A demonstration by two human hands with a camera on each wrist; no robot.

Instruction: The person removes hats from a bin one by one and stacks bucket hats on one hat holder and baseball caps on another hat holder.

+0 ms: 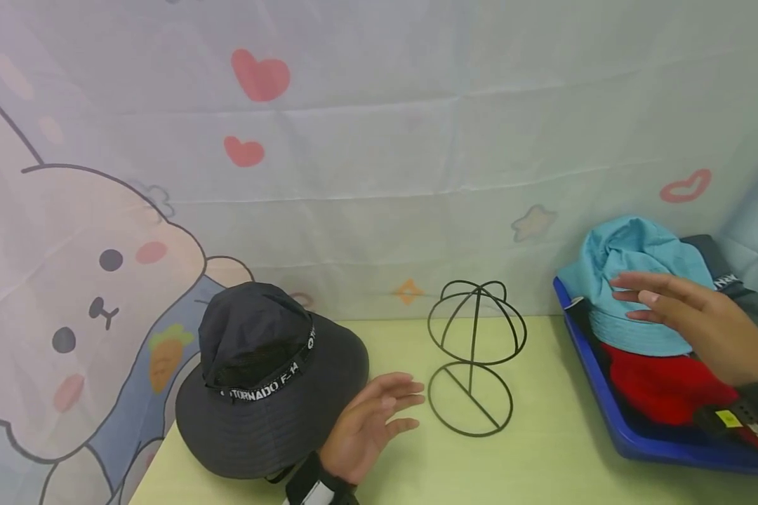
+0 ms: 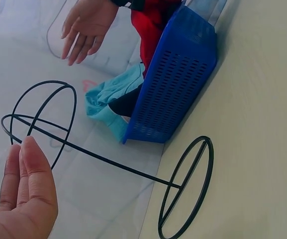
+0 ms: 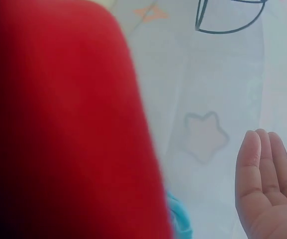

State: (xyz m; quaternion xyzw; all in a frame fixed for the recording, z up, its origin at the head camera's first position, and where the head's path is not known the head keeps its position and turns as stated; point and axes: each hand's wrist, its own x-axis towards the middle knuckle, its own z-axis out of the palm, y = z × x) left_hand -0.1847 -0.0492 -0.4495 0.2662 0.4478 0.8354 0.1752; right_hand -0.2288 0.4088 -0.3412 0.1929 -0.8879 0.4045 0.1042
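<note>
A black bucket hat [image 1: 268,382] with white lettering on its band sits at the left of the pale green table [image 1: 543,463]. My left hand [image 1: 373,424] hovers open just right of its brim, fingers straight, holding nothing. An empty black wire hat stand [image 1: 476,354] [image 2: 108,159] stands in the middle. My right hand [image 1: 695,319] [image 2: 83,27] is open above a light blue hat [image 1: 638,280] that lies on a red hat [image 1: 660,386] in a blue basket [image 1: 613,414] [image 2: 175,84]. The right wrist view is mostly filled by blurred red fabric [image 3: 58,124].
A cartoon-printed cloth backdrop [image 1: 354,161] hangs right behind the table. A dark grey garment [image 1: 739,287] lies at the back of the basket. The table's left front corner is near the black hat.
</note>
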